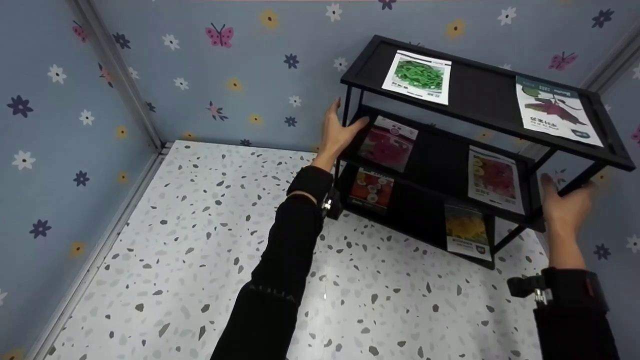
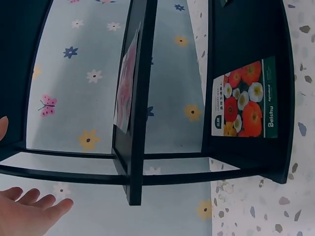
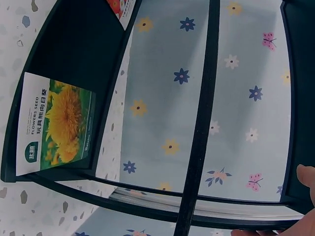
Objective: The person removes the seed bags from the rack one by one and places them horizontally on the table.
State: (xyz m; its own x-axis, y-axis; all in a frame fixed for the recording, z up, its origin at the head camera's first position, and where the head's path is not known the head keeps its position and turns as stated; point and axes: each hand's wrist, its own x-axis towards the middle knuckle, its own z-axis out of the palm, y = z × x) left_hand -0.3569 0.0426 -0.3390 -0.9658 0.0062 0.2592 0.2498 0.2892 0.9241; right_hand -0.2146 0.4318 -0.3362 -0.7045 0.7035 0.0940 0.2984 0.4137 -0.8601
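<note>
A black three-tier rack (image 1: 477, 112) bears flat picture packets on each tier. My left hand (image 1: 337, 135) is at its left end, thumb and fingers spread on either side of an upright. In the left wrist view the fingers of this left hand (image 2: 32, 211) are extended, apart from the frame. At the right end, my right hand (image 1: 567, 210) has thumb and fingers parted around an upright. The right wrist view shows the right hand (image 3: 295, 216) with its thumb by the end board and fingers close along the bar; firm contact cannot be told.
Green-picture packet (image 1: 419, 77) and red-leaf packet (image 1: 557, 111) lie on the top tier. A yellow-flower packet (image 3: 59, 123) and a poppy packet (image 2: 244, 101) lie on the bottom tier. Flowered wall panels (image 1: 200, 75) stand behind and beside the speckled surface (image 1: 200, 225).
</note>
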